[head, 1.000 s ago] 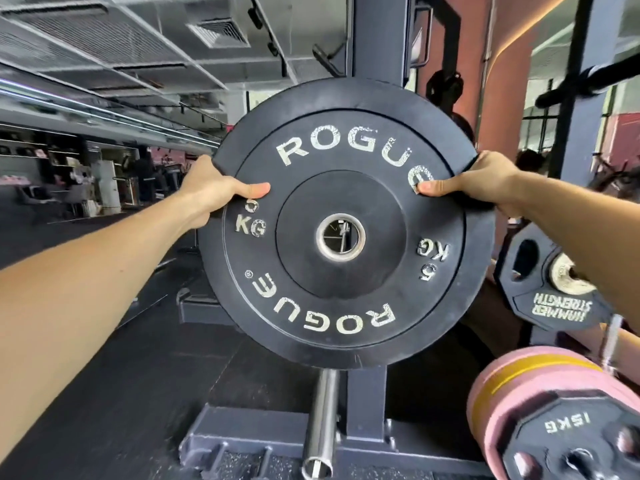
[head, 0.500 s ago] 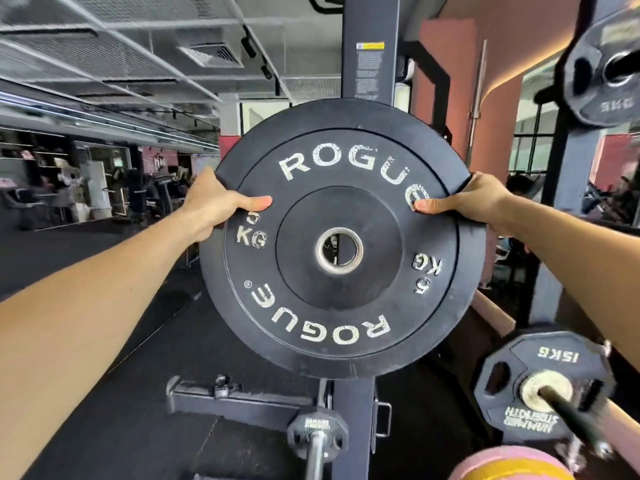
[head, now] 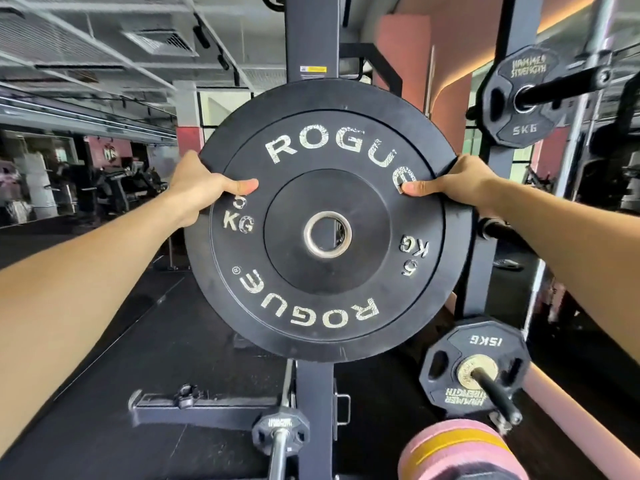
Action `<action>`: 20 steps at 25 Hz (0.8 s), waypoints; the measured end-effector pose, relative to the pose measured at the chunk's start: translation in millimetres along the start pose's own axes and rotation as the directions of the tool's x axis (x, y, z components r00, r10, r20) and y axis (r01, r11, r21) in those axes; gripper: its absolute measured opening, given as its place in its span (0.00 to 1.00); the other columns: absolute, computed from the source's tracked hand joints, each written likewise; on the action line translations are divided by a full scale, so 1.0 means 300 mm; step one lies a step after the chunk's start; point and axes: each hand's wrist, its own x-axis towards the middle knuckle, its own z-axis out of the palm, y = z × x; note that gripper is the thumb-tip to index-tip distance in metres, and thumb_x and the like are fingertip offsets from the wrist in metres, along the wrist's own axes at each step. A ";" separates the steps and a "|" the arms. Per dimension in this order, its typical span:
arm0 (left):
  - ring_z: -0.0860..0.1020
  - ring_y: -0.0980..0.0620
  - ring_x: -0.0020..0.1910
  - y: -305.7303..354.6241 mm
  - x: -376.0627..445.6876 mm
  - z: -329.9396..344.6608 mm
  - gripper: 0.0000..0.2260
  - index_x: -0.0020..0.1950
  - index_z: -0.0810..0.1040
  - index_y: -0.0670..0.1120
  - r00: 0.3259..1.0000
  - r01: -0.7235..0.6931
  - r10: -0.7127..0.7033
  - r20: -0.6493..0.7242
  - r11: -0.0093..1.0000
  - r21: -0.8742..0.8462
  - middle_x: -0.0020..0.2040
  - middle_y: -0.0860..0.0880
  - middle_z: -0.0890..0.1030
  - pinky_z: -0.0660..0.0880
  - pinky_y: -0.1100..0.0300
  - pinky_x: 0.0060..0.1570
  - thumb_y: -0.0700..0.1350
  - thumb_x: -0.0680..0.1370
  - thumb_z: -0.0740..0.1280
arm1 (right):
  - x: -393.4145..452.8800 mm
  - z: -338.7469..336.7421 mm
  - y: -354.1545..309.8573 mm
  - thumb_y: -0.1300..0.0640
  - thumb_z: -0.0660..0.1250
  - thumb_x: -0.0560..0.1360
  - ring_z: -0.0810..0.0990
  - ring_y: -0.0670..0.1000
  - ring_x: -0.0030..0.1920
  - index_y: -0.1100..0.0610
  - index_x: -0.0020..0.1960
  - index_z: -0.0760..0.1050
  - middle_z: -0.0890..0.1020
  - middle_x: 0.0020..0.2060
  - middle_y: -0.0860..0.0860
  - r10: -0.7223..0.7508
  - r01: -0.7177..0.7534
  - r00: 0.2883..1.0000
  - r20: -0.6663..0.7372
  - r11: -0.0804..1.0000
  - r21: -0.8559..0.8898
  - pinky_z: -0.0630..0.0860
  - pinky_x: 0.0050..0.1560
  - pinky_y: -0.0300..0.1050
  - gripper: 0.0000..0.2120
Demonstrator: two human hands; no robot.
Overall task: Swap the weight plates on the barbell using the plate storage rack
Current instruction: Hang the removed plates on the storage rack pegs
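Observation:
A black 5 kg bumper plate (head: 325, 271) marked ROGUE fills the middle of the view, held upright at chest height in front of the dark rack upright (head: 310, 39). My left hand (head: 204, 188) grips its left rim with the thumb on the face. On the right rim my right hand (head: 457, 183) grips the same way. Through the plate's steel centre hole I see only the rack behind. Below the plate, the barbell sleeve (head: 280, 452) points toward me with a small black plate (head: 280, 433) on it.
A 15 kg Hammer Strength plate (head: 450, 372) hangs on a storage peg at lower right. A 5 kg plate (head: 516, 98) hangs on a peg at upper right. A pink and yellow plate (head: 453, 452) lies at the bottom right. Black rubber floor stretches left.
The plate has risen relative to the rack, from near the floor-level base to mid-upright height. The lower pegs and barbell end have come into view beneath it. Both grips are unchanged.

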 end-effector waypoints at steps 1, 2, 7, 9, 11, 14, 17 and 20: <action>0.82 0.53 0.51 0.012 -0.010 0.051 0.38 0.56 0.78 0.48 1.000 0.000 0.000 0.020 1.000 -0.010 0.51 0.53 0.84 0.78 0.55 0.52 0.54 0.50 0.87 | 0.006 -0.044 0.028 0.50 0.84 0.57 0.83 0.46 0.40 0.56 0.55 0.79 0.84 0.44 0.47 0.013 -0.013 1.000 -0.003 1.000 -0.005 0.77 0.34 0.38 0.29; 0.81 0.55 0.48 0.025 -0.020 0.101 0.31 0.53 0.78 0.49 1.000 -0.003 0.003 0.029 1.000 -0.015 0.49 0.54 0.83 0.77 0.58 0.49 0.50 0.54 0.86 | 0.008 -0.086 0.054 0.51 0.84 0.59 0.82 0.45 0.38 0.55 0.54 0.79 0.83 0.42 0.46 0.020 -0.020 1.000 -0.002 1.000 -0.014 0.76 0.32 0.36 0.27; 0.82 0.52 0.52 0.089 -0.081 0.449 0.42 0.58 0.79 0.49 1.000 0.007 -0.007 0.011 1.000 -0.006 0.51 0.54 0.85 0.79 0.54 0.54 0.55 0.47 0.86 | 0.074 -0.388 0.253 0.52 0.83 0.60 0.82 0.42 0.33 0.52 0.46 0.78 0.82 0.39 0.45 0.018 -0.017 1.000 0.013 0.999 -0.045 0.75 0.26 0.34 0.19; 0.81 0.51 0.54 0.112 -0.120 0.624 0.47 0.60 0.77 0.49 0.999 0.028 -0.028 -0.019 1.000 -0.011 0.54 0.53 0.83 0.78 0.52 0.56 0.59 0.43 0.86 | 0.113 -0.536 0.345 0.52 0.83 0.59 0.82 0.45 0.36 0.53 0.47 0.79 0.83 0.39 0.46 0.009 -0.007 1.000 0.027 0.998 -0.061 0.75 0.31 0.36 0.21; 0.79 0.50 0.56 0.154 -0.175 0.808 0.44 0.61 0.74 0.47 0.999 0.040 -0.041 -0.026 0.999 -0.032 0.57 0.52 0.81 0.76 0.51 0.59 0.55 0.50 0.87 | 0.149 -0.691 0.436 0.52 0.83 0.60 0.81 0.45 0.36 0.54 0.48 0.79 0.82 0.39 0.46 0.000 0.003 1.000 0.030 0.996 -0.093 0.75 0.30 0.35 0.21; 0.78 0.50 0.57 0.217 -0.238 1.068 0.38 0.61 0.71 0.46 0.997 0.067 -0.069 -0.021 0.996 -0.062 0.57 0.51 0.79 0.75 0.54 0.56 0.48 0.57 0.86 | 0.176 -0.916 0.552 0.54 0.82 0.62 0.79 0.42 0.26 0.54 0.42 0.77 0.80 0.35 0.46 0.012 -0.009 1.000 0.022 0.993 -0.117 0.70 0.20 0.30 0.16; 0.78 0.50 0.56 0.293 -0.287 1.298 0.38 0.61 0.71 0.46 0.997 0.083 -0.083 -0.002 0.994 -0.071 0.56 0.51 0.79 0.75 0.55 0.54 0.48 0.57 0.86 | 0.220 -1.123 0.668 0.53 0.83 0.59 0.81 0.44 0.30 0.55 0.45 0.79 0.82 0.37 0.46 0.048 -0.045 0.999 0.022 0.991 -0.127 0.74 0.26 0.35 0.20; 0.78 0.50 0.57 0.339 -0.309 1.465 0.41 0.63 0.70 0.46 0.996 0.083 -0.080 0.037 0.993 -0.086 0.57 0.51 0.80 0.75 0.56 0.56 0.48 0.56 0.86 | 0.260 -1.270 0.750 0.51 0.83 0.57 0.81 0.47 0.36 0.54 0.43 0.77 0.81 0.38 0.47 0.073 -0.071 0.997 0.010 0.988 -0.138 0.76 0.38 0.40 0.20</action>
